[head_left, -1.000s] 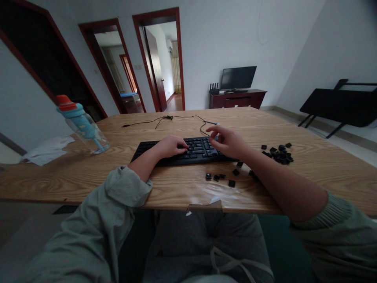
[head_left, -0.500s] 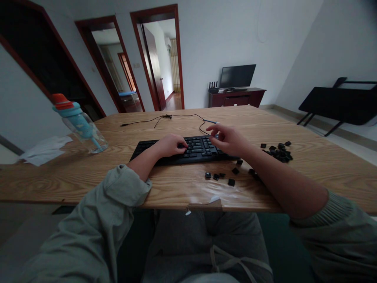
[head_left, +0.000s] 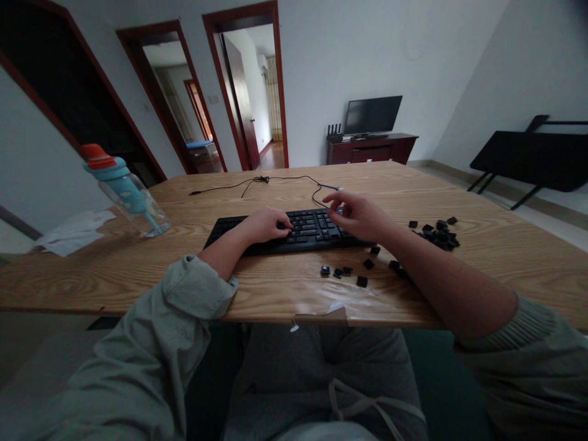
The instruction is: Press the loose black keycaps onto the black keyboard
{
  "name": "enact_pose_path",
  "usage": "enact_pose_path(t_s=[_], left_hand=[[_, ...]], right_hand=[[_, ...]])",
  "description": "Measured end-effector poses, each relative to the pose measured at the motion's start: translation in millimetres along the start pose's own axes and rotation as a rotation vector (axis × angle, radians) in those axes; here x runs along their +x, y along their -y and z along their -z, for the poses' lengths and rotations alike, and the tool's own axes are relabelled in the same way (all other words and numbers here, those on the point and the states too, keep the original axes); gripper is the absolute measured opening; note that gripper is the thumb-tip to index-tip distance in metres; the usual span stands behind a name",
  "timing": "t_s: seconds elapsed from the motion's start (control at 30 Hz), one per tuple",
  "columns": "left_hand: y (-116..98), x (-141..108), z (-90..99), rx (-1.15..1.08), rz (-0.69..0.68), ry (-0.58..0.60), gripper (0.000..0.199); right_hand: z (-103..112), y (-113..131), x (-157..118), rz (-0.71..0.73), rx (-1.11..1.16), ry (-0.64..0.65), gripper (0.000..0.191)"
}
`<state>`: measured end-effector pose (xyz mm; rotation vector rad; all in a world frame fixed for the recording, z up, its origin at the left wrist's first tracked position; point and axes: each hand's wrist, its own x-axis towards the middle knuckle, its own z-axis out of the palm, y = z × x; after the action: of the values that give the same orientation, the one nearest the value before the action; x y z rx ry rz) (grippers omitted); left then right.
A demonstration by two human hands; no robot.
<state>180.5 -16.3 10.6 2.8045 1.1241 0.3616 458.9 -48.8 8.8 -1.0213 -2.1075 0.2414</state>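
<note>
A black keyboard [head_left: 303,239] lies on the wooden table [head_left: 271,294]. My left hand [head_left: 269,225] rests on its left half, fingers curled together near the middle keys; whatever they may hold is hidden. Above the right part of the keyboard hovers my right hand [head_left: 356,214], its thumb and fingers apart, with nothing visible between them. Several loose black keycaps [head_left: 362,282] lie in front of the keyboard, some partly behind my right forearm. A denser pile of keycaps [head_left: 443,237] sits to the right.
A clear bottle [head_left: 133,196] with a blue and red lid stands at the left beside white papers [head_left: 76,233]. A black cable [head_left: 261,179] and a thin blue tool [head_left: 329,187] lie behind the keyboard. The table's front edge has a torn brown patch [head_left: 321,317].
The view has shifted very slightly. Both hands keep nearly the same place and pose at the keyboard.
</note>
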Motion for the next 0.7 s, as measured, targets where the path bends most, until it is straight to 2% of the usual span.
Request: enact_pose_path(t_s=[0.13,0.3,0.37,0.43,0.53,0.57,0.63,0.7], left_hand=[[-3,-1,2.2,0.017,-0.008,0.028,0.022],[-6,0,3.9,0.107,-0.082,0.047,0.022],[-8,0,3.3,0.151,-0.073,0.044,0.022],[-10,1,2.3,0.19,-0.055,0.04,0.022],[-12,3,0.8,0.222,-0.04,0.04,0.022],[-11,4,0.4,0.225,-0.033,0.045,0.023],[-10,6,-0.1,0.222,-0.013,0.058,0.022],[-9,7,-0.2,0.213,0.006,0.067,0.022]], right_hand=[[0,0,-1,-0.002,0.0,0.007,0.03],[-3,-1,-2,0.003,0.006,0.018,0.029],[4,0,-1,-0.006,0.038,-0.016,0.029],[24,2,2,-0.032,0.092,-0.097,0.029],[80,4,2,-0.063,0.127,-0.331,0.031],[101,3,-1,-0.07,0.08,-0.417,0.034],[143,-4,-12,-0.195,-0.116,-0.545,0.041],[176,-19,-31,-0.339,-0.316,-0.552,0.043]])
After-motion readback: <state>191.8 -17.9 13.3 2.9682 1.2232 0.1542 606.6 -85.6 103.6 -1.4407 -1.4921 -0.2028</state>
